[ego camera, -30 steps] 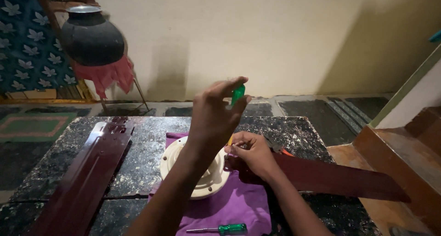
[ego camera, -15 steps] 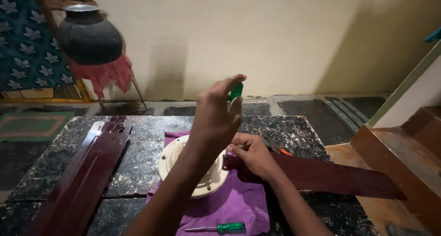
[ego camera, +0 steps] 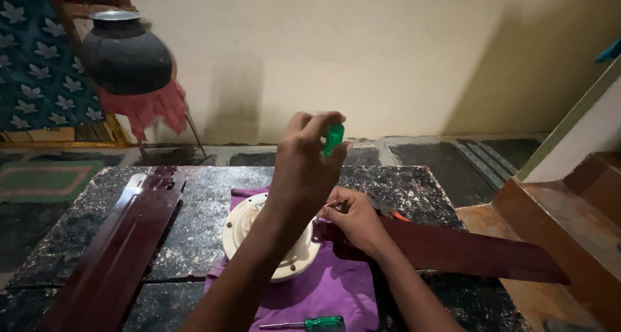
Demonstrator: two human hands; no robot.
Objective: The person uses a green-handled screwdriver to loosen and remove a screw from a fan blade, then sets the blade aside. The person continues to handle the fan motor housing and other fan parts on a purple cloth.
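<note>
My left hand point(ego camera: 304, 167) is raised over the table and grips the green handle of a screwdriver point(ego camera: 334, 138), whose shaft points down and is hidden behind the hand. Below it my right hand point(ego camera: 354, 221) presses on the inner end of a maroon fan blade point(ego camera: 472, 251), where the blade meets a cream round fan motor hub point(ego camera: 249, 232). The hub rests on a purple cloth point(ego camera: 323, 293) spread over a dark speckled stone table point(ego camera: 200, 209).
A second maroon fan blade point(ego camera: 123, 241) lies along the table's left side. Another green-handled screwdriver point(ego camera: 317, 322) lies on the cloth's near edge. A black pot point(ego camera: 126, 57) over a red cloth stands at the back left. Wooden steps point(ego camera: 569, 209) rise at the right.
</note>
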